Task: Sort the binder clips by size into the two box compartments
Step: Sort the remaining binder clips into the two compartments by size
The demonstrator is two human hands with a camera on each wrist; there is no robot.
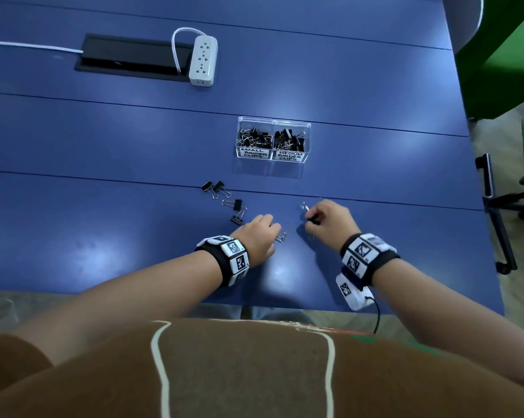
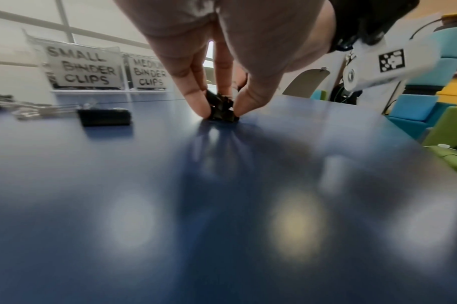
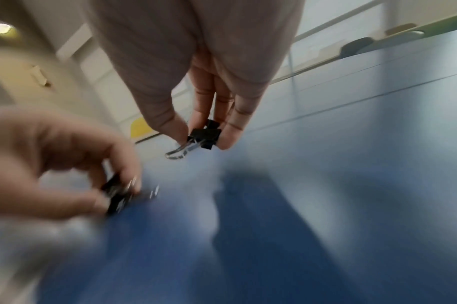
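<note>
A clear two-compartment box (image 1: 273, 120) stands mid-table, labelled SMALL BINDER CLIPS on the left and MEDIUM BINDER CLIPS on the right, with black clips in both. Several black binder clips (image 1: 236, 204) lie loose on the blue table to the left of my hands. My left hand (image 1: 259, 235) pinches a black clip (image 2: 222, 110) between thumb and fingers, right at the table surface. My right hand (image 1: 330, 217) pinches another black clip (image 3: 205, 135) with its wire handle hanging down, a little above the table.
A white power strip (image 1: 203, 60) and a black cable hatch (image 1: 131, 57) lie at the far side of the table. Office chairs (image 1: 508, 188) stand off the table's right edge. The table's near edge runs just behind my wrists.
</note>
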